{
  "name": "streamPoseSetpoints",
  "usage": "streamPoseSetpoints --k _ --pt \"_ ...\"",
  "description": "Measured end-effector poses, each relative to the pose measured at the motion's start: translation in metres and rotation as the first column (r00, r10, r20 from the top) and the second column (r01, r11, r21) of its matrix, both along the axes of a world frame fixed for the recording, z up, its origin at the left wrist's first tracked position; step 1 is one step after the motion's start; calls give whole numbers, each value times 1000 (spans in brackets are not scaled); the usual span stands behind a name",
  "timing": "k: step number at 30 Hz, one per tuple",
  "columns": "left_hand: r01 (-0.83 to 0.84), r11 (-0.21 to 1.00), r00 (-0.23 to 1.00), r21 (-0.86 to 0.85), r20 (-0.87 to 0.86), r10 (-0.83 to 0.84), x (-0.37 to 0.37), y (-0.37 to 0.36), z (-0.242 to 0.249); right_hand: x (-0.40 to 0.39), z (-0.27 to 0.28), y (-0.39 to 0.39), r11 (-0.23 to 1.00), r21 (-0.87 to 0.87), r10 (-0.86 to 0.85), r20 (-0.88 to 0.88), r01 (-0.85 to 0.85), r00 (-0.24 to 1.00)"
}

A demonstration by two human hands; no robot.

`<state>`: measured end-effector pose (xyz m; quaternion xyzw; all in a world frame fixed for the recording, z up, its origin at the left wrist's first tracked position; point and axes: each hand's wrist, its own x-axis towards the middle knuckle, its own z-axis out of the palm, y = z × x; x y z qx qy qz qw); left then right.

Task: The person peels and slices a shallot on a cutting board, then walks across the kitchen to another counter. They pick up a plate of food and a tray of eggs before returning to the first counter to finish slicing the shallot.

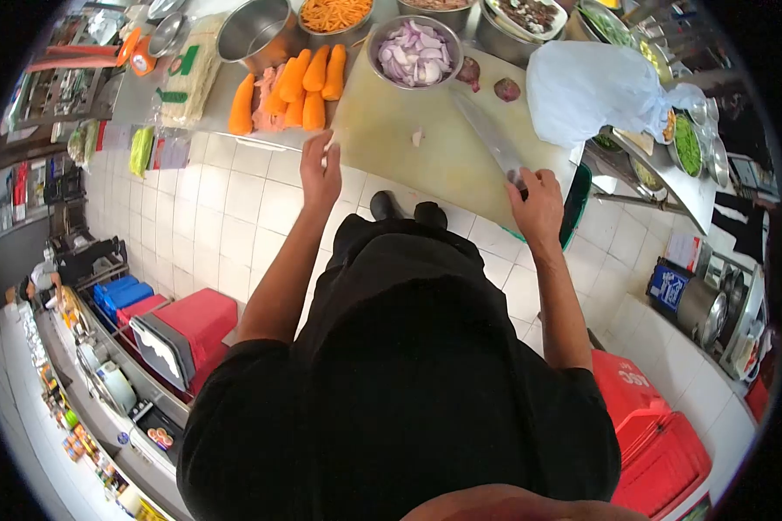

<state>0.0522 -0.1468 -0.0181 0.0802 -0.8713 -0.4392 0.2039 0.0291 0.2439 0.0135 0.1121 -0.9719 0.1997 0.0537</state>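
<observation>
**Cutting board [391, 165] check**

Right hand [537, 200] wraps the knife [487, 133] handle, near right, blade pointing far left, probably for control. Left hand [321, 174] is half-curled by the left edge; can't tell if it's holding anything. Onion bowl [374, 56] sits far, likely leaving knife room.

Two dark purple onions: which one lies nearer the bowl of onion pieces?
The left purple onion, beside the round metal bowl; the other onion lies farther right.

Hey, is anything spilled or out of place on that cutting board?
Just one small thing: a pale scrap lies loose on the cutting board, apart from the metal bowl holding the chopped onion. Nothing looks damaged.
</observation>
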Motion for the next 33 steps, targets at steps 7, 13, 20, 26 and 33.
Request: streamPoseSetpoints --k 7,13,20,26,33 --pt "-268 964 925 3 282 256 93 -56 -41 -53 -12 -143 947 -151 309 190 -283 932" --pt "-458 882 750 -114 483 452 216 -140 -127 -72 -41 -189 962 61 235 320 -267 918" --pt "-610 776 461 -157 727 509 358 -218 -189 -78 -51 -207 957 85 248 266 -279 932" --pt "-675 737 474 -30 748 464 378 -294 -210 -67 -58 -228 990 115 51 278 -86 959" --pt "-704 707 560 58 658 503 351 -404 -208 -153 -56 -196 995 36 101 -288 -95 952"
